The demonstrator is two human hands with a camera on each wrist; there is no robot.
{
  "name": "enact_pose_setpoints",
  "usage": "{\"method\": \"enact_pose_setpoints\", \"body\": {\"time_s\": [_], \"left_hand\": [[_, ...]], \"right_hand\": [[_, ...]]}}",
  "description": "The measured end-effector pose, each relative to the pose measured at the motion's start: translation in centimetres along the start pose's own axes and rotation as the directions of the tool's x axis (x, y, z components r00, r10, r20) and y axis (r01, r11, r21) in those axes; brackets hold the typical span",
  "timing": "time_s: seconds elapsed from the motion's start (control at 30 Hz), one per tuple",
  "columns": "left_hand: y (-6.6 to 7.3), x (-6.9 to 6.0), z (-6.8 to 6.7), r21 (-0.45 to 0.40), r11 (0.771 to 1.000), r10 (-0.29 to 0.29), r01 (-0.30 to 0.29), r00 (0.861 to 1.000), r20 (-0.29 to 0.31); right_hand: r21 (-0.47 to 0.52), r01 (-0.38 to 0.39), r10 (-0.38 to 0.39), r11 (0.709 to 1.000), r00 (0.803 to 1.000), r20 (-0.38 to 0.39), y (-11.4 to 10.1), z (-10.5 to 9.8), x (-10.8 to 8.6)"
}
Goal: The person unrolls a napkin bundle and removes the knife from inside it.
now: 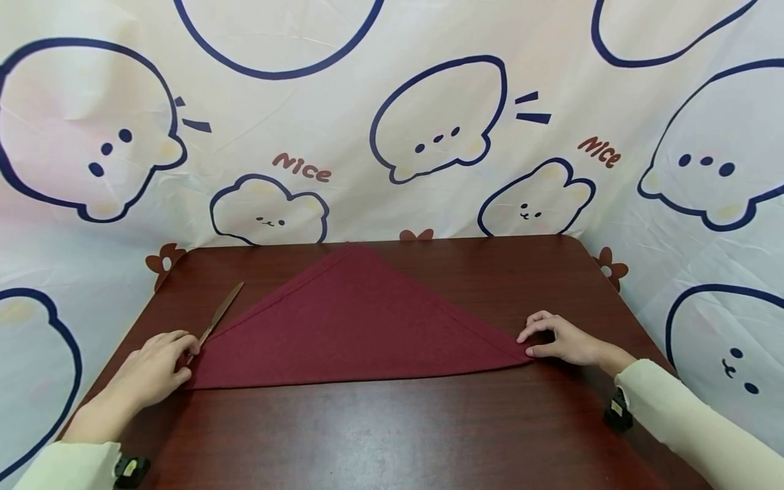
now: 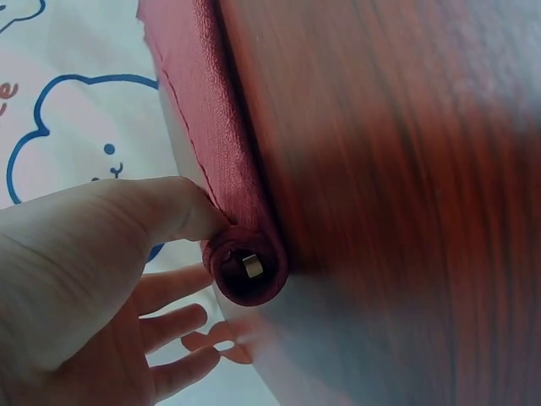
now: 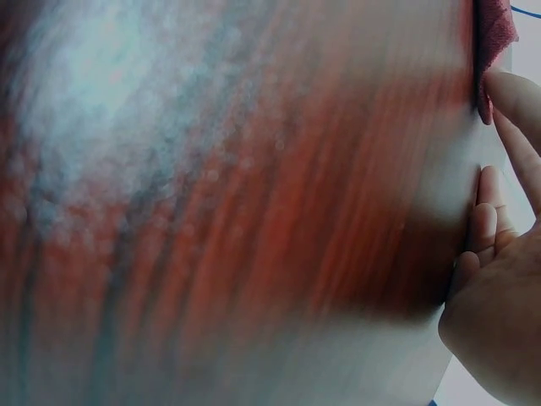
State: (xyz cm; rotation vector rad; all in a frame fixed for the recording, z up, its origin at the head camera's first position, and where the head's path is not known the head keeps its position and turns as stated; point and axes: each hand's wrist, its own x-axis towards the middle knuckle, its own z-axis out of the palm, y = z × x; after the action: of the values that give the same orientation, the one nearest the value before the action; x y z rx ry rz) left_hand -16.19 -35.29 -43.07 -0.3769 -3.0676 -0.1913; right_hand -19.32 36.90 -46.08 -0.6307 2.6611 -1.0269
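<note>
A burgundy cloth napkin (image 1: 361, 320) lies as a wide triangle, its point toward the back and its long edge toward me. At the left corner, my left hand (image 1: 150, 364) grips the cloth between thumb and fingers. In the left wrist view that corner is curled into a small tube, with a squared gold-coloured end (image 2: 253, 266) inside it. A gold table knife (image 1: 223, 309) slants away from that hand along the napkin's left side; the hand hides its near part. My right hand (image 1: 566, 340) pinches the right corner, thumb and forefinger on the cloth (image 3: 494, 38).
The dark wooden table (image 1: 380, 435) shows glossy bare wood in front of the napkin. A cream cloth backdrop (image 1: 355, 122) with cartoon outlines rises at the table's back and sides. Each wrist carries a small black camera (image 1: 618, 412).
</note>
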Motion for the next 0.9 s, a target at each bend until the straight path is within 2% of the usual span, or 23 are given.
{"method": "enact_pose_setpoints", "body": {"time_s": [0.47,0.7,0.9], "left_hand": [[-1.9,-0.3,-0.3,-0.006,1.0,0.0,0.0,1.0,-0.02],[-2.9,-0.6,-0.3,-0.002,0.999,-0.046,0.046,0.999,0.022],[-3.4,-0.7,-0.4,-0.005,0.998,-0.069,0.069,0.997,0.035]], "right_hand": [[0.002,0.004,-0.004,1.0,1.0,-0.006,-0.6,0.0,-0.1],[-0.004,-0.017,0.017,1.0,1.0,0.001,-0.6,-0.1,-0.2],[-0.003,-0.011,0.011,1.0,1.0,0.004,-0.6,0.0,-0.1]]}}
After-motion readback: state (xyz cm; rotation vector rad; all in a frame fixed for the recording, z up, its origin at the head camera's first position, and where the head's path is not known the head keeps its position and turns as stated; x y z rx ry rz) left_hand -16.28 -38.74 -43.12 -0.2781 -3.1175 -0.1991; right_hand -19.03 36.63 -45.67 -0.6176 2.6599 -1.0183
